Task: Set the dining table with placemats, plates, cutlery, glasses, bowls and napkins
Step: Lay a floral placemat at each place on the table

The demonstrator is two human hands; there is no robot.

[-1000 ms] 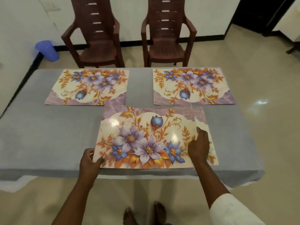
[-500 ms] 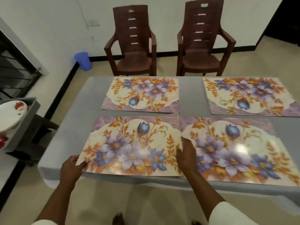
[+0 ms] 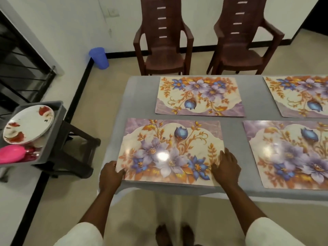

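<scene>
Several floral placemats lie on the grey-clothed table [image 3: 142, 96]. The near-left placemat [image 3: 170, 150] sits at the table's front left corner. My left hand [image 3: 111, 175] holds its front left corner, thumb on top of the mat. My right hand [image 3: 226, 167] lies flat on its front right part, fingers spread. Another placemat [image 3: 199, 96] lies behind it, one [image 3: 291, 155] to its right and one [image 3: 300, 95] at the far right. White plates [image 3: 29, 125] with red fruit prints lean in a grey tray [image 3: 51, 134] to the left.
The grey tray rests on a dark stool [image 3: 74, 153] left of the table and holds a pink item [image 3: 12, 154]. Two brown plastic chairs [image 3: 164, 43] [image 3: 243, 39] stand behind the table. A blue bin [image 3: 99, 58] stands by the wall. Dark stair railing [image 3: 19, 68] is far left.
The top placemat has slid left off the one under it to the table's front left corner, both hands moving with it. My view has swung left, bringing the tray into sight.
</scene>
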